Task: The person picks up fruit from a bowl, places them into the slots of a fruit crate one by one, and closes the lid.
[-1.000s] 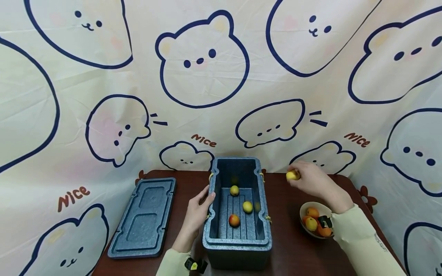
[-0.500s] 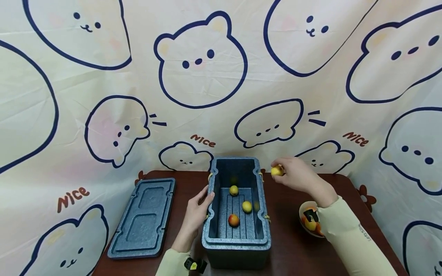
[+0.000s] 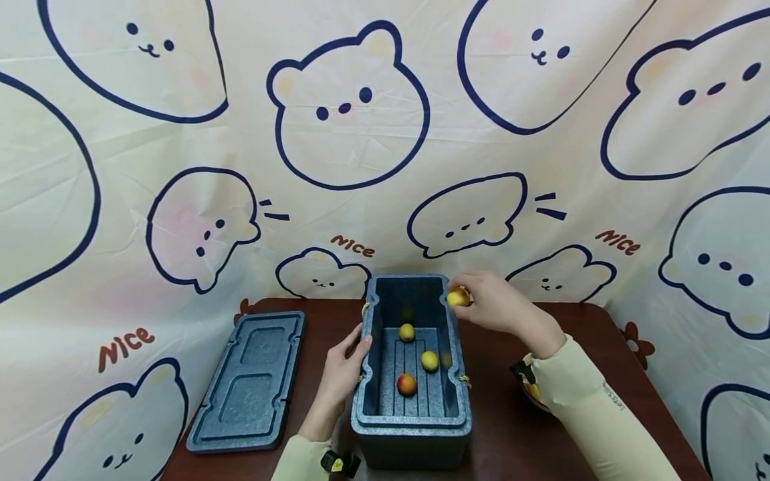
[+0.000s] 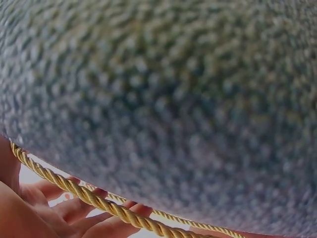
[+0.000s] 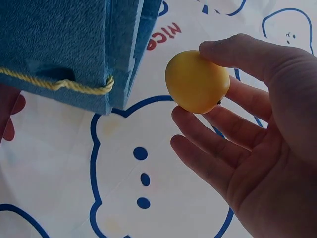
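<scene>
A deep blue-grey foam box [image 3: 369,422] with gold rope handles [image 4: 124,212] stands in the middle of the head view. My left hand [image 3: 341,371] lies along its left wall, fingers fairly straight and thumb near the rim. Between the thumb and fingers of my right hand [image 3: 494,306] is a small round yellow fruit [image 5: 195,82]. This hand is raised at the box's far right rim; in the right wrist view the fruit shows apart from the box wall. Inside the box lie two yellow fruits [image 3: 430,361] and a red-orange fruit [image 3: 406,384].
The matching blue-grey lid [image 3: 246,384] lies flat to the left on the dark brown table [image 3: 493,427]. A bowl [image 3: 537,403] of fruit sits on the right, mostly hidden behind my right sleeve. A bear-patterned cloth [image 3: 349,147] hangs behind the table.
My right hand has moved left with the yellow fruit, from above the table's back right to the box's right rim. The left hand and the box have stayed in place.
</scene>
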Available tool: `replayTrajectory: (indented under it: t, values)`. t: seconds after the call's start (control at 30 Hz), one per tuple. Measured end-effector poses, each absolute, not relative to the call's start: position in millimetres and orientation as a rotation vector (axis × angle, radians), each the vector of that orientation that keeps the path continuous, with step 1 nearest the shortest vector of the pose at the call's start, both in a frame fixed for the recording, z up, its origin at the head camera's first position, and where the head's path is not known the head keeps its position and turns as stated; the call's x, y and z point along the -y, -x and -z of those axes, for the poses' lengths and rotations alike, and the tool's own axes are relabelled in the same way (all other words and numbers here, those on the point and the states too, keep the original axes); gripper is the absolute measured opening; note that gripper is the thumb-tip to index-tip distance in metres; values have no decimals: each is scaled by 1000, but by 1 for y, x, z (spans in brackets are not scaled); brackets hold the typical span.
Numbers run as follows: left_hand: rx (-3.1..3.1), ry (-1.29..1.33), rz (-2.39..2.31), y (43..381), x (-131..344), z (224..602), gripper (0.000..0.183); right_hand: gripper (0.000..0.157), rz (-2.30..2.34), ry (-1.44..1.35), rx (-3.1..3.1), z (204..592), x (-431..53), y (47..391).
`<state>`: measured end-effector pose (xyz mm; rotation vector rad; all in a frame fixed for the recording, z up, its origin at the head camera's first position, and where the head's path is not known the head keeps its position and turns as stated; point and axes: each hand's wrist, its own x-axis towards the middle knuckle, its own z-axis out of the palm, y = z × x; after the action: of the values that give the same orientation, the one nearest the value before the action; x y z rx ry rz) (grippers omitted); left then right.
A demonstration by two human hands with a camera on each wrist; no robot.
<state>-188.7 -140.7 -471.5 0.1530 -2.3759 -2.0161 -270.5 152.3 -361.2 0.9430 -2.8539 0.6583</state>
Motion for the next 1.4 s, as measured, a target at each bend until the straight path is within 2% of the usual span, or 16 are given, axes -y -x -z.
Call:
replayTrajectory:
  t: [0.73, 1.4]
  values:
    - [2381, -116, 1997, 189, 142, 477, 56, 29, -634, -1018, 2902, 358, -120, 269]
    - [2384, -121, 1991, 190, 140, 473, 56, 27, -562, -1162, 2866, 353, -92, 271]
